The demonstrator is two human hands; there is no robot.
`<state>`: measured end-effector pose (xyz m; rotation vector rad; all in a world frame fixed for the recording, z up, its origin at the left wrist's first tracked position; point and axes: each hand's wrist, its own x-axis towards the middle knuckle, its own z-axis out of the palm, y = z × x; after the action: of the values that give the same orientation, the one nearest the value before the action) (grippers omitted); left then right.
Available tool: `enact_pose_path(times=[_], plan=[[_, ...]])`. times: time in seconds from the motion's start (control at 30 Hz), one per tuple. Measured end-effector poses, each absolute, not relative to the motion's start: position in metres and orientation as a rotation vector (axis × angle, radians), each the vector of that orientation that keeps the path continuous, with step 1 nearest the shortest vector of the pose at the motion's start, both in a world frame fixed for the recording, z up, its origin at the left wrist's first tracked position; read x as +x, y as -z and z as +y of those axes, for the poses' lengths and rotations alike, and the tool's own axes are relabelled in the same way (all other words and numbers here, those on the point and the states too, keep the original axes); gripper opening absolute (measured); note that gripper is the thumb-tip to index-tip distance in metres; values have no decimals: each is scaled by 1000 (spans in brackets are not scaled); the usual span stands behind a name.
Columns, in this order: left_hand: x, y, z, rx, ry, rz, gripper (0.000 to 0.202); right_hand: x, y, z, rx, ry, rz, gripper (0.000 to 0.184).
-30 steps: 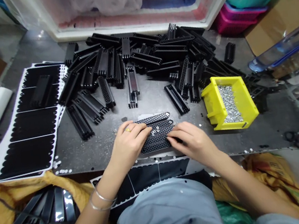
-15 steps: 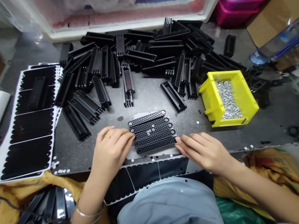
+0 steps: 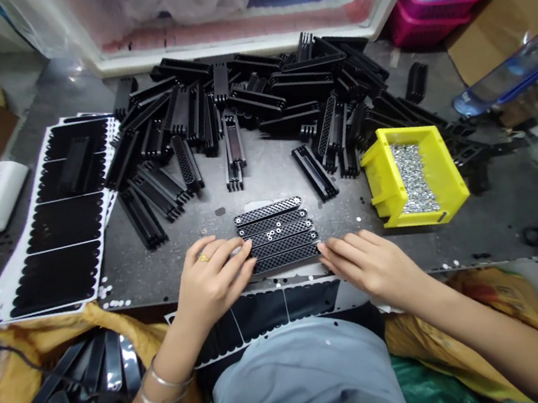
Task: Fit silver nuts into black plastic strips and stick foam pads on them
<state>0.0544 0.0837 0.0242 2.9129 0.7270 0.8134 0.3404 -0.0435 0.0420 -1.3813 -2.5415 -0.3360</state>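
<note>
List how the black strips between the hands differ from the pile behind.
The strips lie side by side; the pile is jumbled at many angles. The strips all show latticed faces upward; the pile's pieces face various ways. Both comprise long, narrow black pieces.

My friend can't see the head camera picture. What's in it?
A person's left hand and right hand at opposite ends of black latticed strips lined up on a gray table, small pale rings on top. Behind lies a heap of black parts; right, a yellow bin of shiny bits.

Rough-textured strips [image 3: 283, 245] look matt plastic, the bin [image 3: 387, 180] smooth plastic, its bits [image 3: 415, 180] shiny metal.
</note>
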Motion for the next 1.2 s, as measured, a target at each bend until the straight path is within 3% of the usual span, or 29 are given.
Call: enact_pose_path(times=[0.17,0.53,0.73,0.93,1.2], plan=[[52,-18,72,2853,-824,801,47,338,-42,-42,-1412,350,-2537,18],[53,-21,71,2960,-851,799,44,337,-41,-46,-1551,86,-2373,25],[61,-32,55,2968,-666,994,43,332,-44,-41,-1461,290,-2480,15],[54,-28,69,2970,-751,850,46,303,-36,-2,-1527,-81,-2172,21],[42,-17,77,2970,-742,836,50,259,-18,16,-1498,-198,-2109,19]])
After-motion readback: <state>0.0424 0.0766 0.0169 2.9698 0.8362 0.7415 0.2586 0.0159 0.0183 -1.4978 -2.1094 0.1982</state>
